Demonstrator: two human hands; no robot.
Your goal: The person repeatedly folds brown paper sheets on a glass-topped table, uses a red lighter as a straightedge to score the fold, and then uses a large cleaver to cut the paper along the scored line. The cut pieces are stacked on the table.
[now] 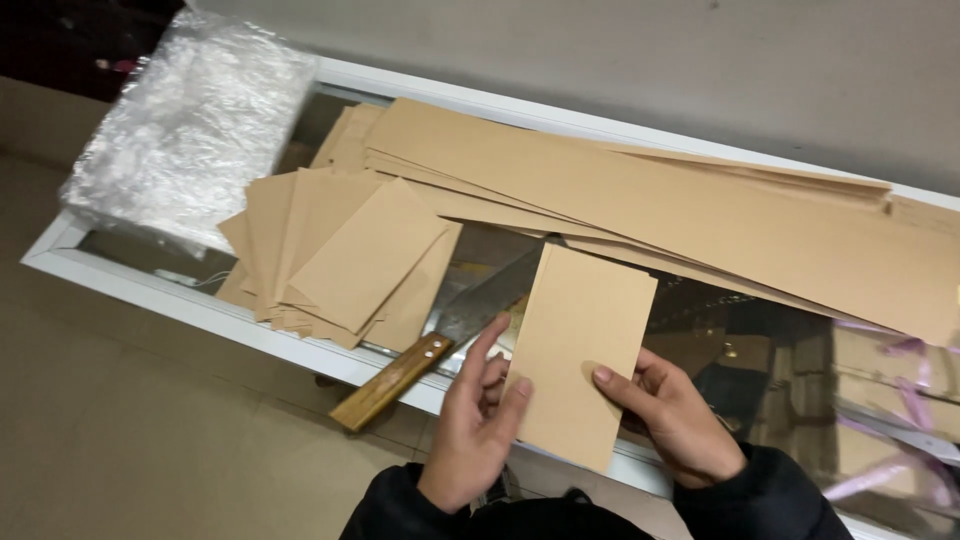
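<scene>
While both hands hold it up over the near edge of a glass counter [120, 285], a rectangular piece of brown card [578, 355] stands almost upright and slightly tilted, its top edge leaning away from the person. The left hand [475, 420] grips the card's lower left edge, the thumb pressed on the face near that edge and the fingers [487, 345] curled loosely behind and beside it, a little apart from one another. The right hand [680, 410] takes the card's right side, the thumb laid flat on the face and pointing left, the other fingers bent behind the card where only their knuckles show. Both wrists come out of dark sleeves [760, 495]. Just left of the card, a large knife [440, 340] lies on the counter, its wide blade running under the card's upper left corner and its wooden handle sticking out past the counter's white frame toward the floor. Further left of the card, a loose fanned heap of similar cut card pieces [340, 260] rests on the glass. Behind the card and stretching away to its right, long strips of the same brown card [680, 215] lie stacked along the counter's far side. Far left of the card, at the counter's end, sits a bundle of clear plastic bags [190, 125]. To the card's right, pale purple ribbon [900, 400] shows through the glass.
</scene>
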